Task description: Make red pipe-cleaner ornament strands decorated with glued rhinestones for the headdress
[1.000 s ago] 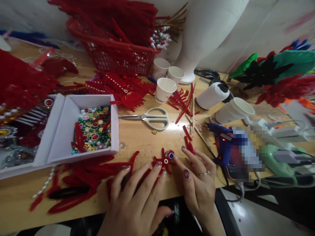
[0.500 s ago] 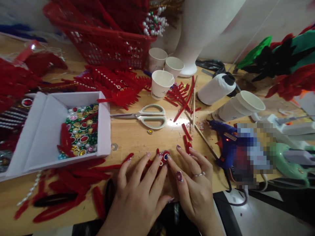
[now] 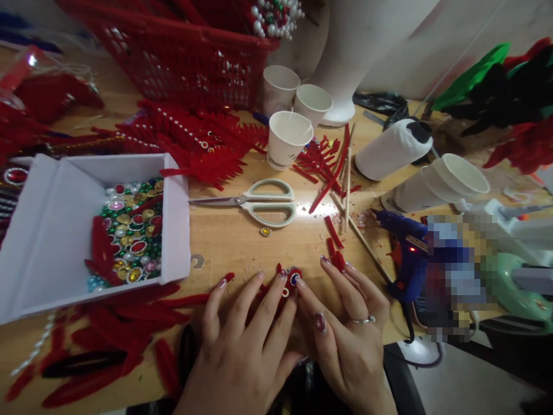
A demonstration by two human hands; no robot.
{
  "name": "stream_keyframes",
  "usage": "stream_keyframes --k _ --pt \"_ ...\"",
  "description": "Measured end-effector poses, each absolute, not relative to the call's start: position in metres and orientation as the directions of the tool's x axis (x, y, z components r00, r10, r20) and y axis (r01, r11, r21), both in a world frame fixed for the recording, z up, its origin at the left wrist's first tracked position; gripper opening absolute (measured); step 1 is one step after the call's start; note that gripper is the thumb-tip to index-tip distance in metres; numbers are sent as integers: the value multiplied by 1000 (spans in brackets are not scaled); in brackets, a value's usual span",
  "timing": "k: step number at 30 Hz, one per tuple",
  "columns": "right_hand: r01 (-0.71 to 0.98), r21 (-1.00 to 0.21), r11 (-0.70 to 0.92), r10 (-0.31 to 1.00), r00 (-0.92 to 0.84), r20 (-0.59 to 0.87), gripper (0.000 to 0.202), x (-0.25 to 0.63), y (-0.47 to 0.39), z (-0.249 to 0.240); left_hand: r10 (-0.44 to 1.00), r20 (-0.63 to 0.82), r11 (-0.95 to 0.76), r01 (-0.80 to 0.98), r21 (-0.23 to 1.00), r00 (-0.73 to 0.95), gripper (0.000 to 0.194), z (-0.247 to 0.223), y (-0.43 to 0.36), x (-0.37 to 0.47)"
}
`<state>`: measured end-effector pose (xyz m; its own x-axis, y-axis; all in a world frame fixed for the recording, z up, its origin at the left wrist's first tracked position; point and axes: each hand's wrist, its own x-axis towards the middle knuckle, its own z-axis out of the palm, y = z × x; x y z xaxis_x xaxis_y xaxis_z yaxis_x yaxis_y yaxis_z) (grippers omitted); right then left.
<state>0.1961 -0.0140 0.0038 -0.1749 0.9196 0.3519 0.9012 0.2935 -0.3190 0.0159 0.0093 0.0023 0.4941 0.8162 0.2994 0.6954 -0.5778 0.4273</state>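
My left hand (image 3: 248, 334) lies palm down at the table's front edge, fingers spread, with its fingertips on a red fuzzy piece (image 3: 280, 283). Most of that piece is hidden under the fingers. A blue gem (image 3: 294, 279) in a sparkling rim sits on it, beside a small pale rimmed bead (image 3: 285, 293). My right hand (image 3: 352, 328) has its index fingertip against the blue gem, its other fingers stretched forward. It wears a ring, and nothing is held in it. Ahead of the hands lie a loose yellow gem (image 3: 265, 231) and scissors (image 3: 270, 202) with pale handles.
A white box (image 3: 177, 230) of gems and beads stands left, with red fuzzy strips (image 3: 108, 334) before it. Paper cups (image 3: 287, 141), a red basket (image 3: 185, 63) and a white stand (image 3: 345, 69) are behind. Right are wooden sticks (image 3: 348, 184) and a blue glue gun (image 3: 404, 230), its light lit.
The view has shifted slightly, so the box sits further left and the glue gun further right. Both hands keep nearly the same pose on the red piece.
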Motion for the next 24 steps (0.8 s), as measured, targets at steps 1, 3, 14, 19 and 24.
stream_keyframes --k 1,3,14,19,24 --pt "900 -320 296 918 -176 356 41 196 -14 4 815 302 -580 694 427 495 36 2 9 16" --pt "900 -318 297 918 -178 354 40 196 -14 4 815 312 -579 694 428 487 35 2 9 17" --pt "925 -245 290 920 -198 339 35 184 -13 10 811 342 -583 707 399 476 34 -1 8 17" --pt "926 -234 295 913 -201 354 32 180 -11 14 810 357 -583 703 406 466 34 -1 8 18" --pt "921 -283 266 918 -154 365 35 184 -13 16 817 369 -571 703 424 442 32 -3 9 20"
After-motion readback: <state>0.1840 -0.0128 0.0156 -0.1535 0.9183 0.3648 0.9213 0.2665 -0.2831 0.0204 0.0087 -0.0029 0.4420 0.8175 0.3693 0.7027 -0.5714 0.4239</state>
